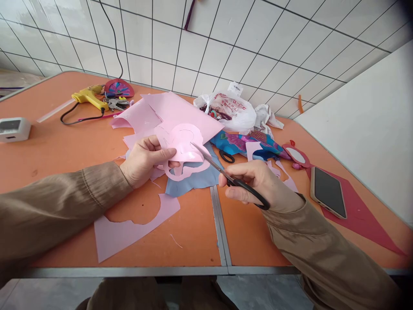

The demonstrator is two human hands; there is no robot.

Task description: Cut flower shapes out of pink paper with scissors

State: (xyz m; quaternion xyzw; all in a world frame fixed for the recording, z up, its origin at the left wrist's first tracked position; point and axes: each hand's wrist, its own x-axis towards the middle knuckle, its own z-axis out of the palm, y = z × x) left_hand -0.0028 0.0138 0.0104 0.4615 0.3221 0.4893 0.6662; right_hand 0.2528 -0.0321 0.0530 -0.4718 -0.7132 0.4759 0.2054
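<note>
My left hand [146,159] pinches a pink cut-out sheet [182,140] with a rounded outline and an opening in its lower part. The thumb lies on top, with fingers underneath. In my right hand [258,185] is a pair of scissors [214,163] with black handles, fingers wrapped through the loops. The blades point up and left, their tips over the middle of the pink cut-out. Behind it lie larger pink sheets [180,107], and a piece of blue-grey fabric [185,186] is below. A pink offcut [135,232] with a curved edge lies nearer the front.
A yellow glue gun [88,98] with keys [116,103] lies back left; a white box [14,129] sits far left. Behind are a plastic bag [237,113] and patterned blue cloth [235,142]. Rightward, a phone [328,192] rests on a red sheet [361,219]. A metal seam [220,228] crosses the orange table.
</note>
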